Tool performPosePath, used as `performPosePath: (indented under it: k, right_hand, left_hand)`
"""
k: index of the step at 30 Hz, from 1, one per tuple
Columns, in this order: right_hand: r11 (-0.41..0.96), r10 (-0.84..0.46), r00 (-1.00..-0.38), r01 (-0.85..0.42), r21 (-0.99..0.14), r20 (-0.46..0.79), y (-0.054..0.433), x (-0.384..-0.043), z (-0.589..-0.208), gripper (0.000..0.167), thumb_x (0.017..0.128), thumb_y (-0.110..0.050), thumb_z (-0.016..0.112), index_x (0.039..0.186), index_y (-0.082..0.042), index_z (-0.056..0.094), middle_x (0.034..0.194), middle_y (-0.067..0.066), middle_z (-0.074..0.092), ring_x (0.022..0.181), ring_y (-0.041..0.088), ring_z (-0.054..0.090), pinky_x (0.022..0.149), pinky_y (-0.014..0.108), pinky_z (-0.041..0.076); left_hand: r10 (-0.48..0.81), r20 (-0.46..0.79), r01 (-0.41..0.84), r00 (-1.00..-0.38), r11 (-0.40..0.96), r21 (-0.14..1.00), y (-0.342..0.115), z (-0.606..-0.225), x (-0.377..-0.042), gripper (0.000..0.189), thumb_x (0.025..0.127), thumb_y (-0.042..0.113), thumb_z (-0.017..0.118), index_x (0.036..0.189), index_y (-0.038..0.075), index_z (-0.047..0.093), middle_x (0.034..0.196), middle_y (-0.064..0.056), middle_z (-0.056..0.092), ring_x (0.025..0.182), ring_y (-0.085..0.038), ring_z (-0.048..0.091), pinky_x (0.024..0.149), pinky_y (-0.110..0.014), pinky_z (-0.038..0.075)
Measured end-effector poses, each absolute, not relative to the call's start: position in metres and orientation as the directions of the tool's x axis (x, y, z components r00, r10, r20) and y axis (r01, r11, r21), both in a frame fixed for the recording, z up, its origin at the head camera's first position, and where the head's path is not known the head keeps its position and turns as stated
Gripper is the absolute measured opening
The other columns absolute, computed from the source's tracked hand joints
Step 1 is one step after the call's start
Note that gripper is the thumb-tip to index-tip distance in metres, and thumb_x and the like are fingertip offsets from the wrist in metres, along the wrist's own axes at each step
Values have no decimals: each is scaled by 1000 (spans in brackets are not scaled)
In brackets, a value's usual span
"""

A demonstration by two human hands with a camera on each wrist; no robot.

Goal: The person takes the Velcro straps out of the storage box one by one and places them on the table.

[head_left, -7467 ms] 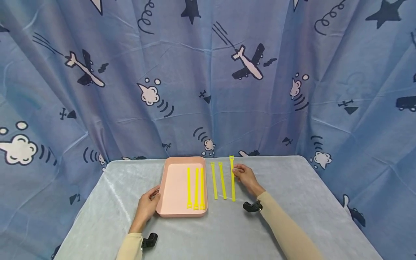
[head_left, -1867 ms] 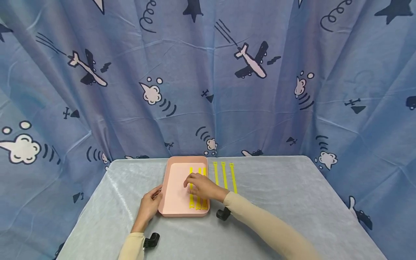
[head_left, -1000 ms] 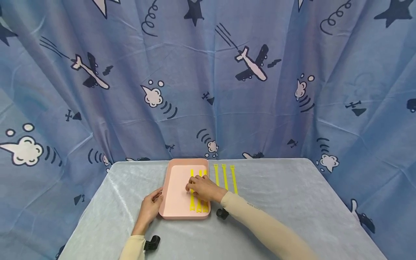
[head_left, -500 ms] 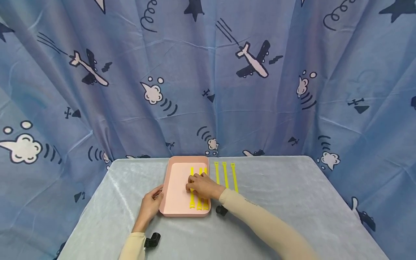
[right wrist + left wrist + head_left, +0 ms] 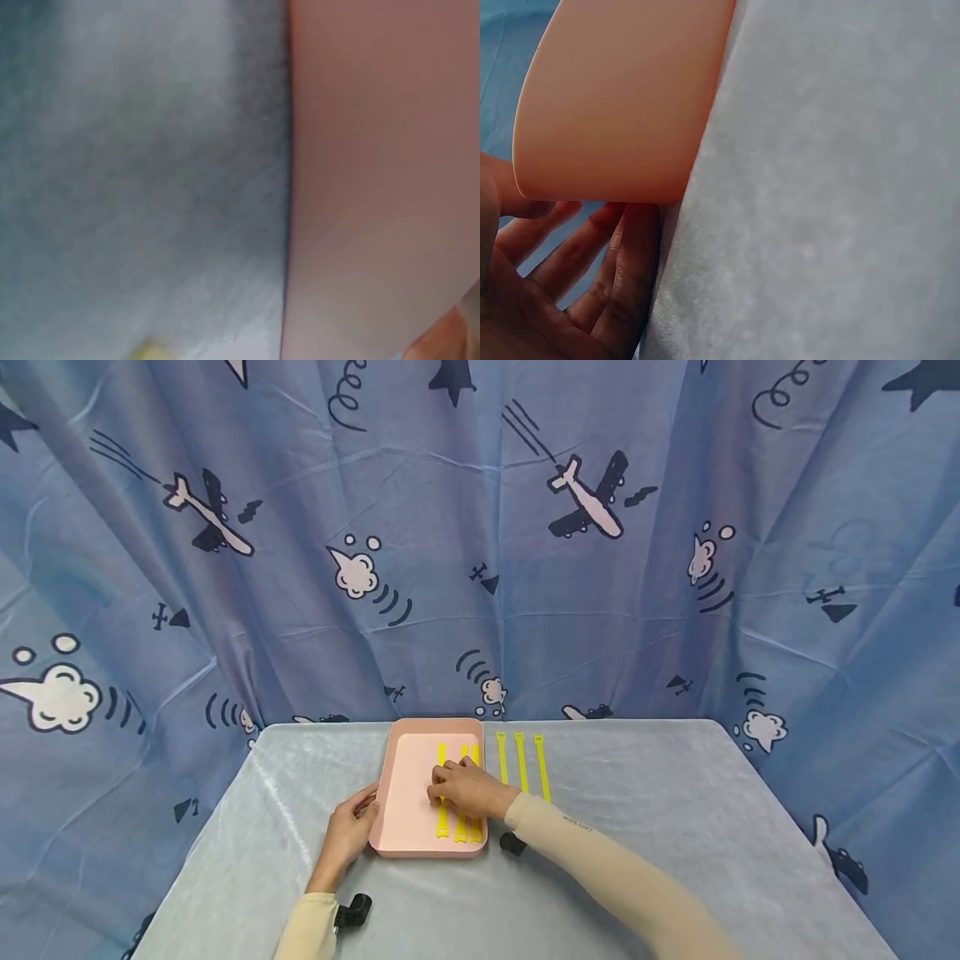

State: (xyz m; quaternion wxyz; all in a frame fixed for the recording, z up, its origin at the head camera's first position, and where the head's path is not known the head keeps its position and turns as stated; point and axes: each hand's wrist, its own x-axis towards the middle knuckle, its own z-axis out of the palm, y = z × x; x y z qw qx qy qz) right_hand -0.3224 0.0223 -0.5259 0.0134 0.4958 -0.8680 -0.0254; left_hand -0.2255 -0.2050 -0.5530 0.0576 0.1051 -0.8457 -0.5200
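Your left hand (image 5: 347,831) rests spread fingers against the pink tray (image 5: 408,760), while your right hand (image 5: 471,789) bends over yellow straps (image 5: 442,830) inside its right edge (pinching or not, I cannot tell), likely light, flexible, best gripped mid-length.

From far off I see a cream left sleeve (image 5: 306,928) and a cream right sleeve (image 5: 626,881) with tiny dark writing (image 5: 577,823). I also spot two black wrist cameras (image 5: 358,910).

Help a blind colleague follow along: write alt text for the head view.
A person's right hand partly hides three yellow straps in a pink tray; the left hand touches its side. Three more straps lie beside it.
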Motion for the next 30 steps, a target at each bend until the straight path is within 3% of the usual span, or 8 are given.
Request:
performPosePath:
  k: [4,9,12,24,30]
  right_hand:
    - [496,-867,-498,-865,76,-5,23,-322,-523,18,95,-22,65,108,-33,64,110,-9,55,101,11,51,81,28,35]
    - [535,-843,-537,-842,67,-12,21,-324,-517,28,92,-17,68,114,-35,64,113,-8,56,103,12,52,85,30,39]
    - [540,-839,-542,-840,62,-36,20,-326,-517,25,94,-20,66,114,-35,65,112,-8,56,103,12,52,86,30,39]
    - [462,-883,-470,-874,152,-18,22,-329,-523,18,96,-25,63,110,-36,63,108,-8,55,104,13,51,90,34,42]
    - [421,-902,-432,-879,224,0,18,-328,-528,12,100,-32,55,109,-35,62,108,-7,56,104,13,50,87,31,40]
  left_hand:
    - [-227,-29,-128,-973,434,892,-205,-553,-227,41,100,18,53,141,11,55,132,-17,63,120,-31,61,97,-45,51]
    - [-223,-16,-116,-975,440,891,-204,-552,-229,41,100,17,53,141,11,55,132,-18,63,119,-32,61,96,-45,52]
    - [-222,-17,-117,-975,445,888,-205,-552,-228,42,101,17,52,142,10,54,132,-19,62,119,-33,61,96,-46,51]
    - [-221,-9,-109,-975,444,889,-204,-552,-230,41,100,17,54,140,11,56,132,-17,63,119,-32,61,97,-46,51]
    - [-231,-10,-115,-973,444,889,-205,-554,-228,41,100,17,53,141,10,55,132,-18,63,119,-32,61,97,-46,51]
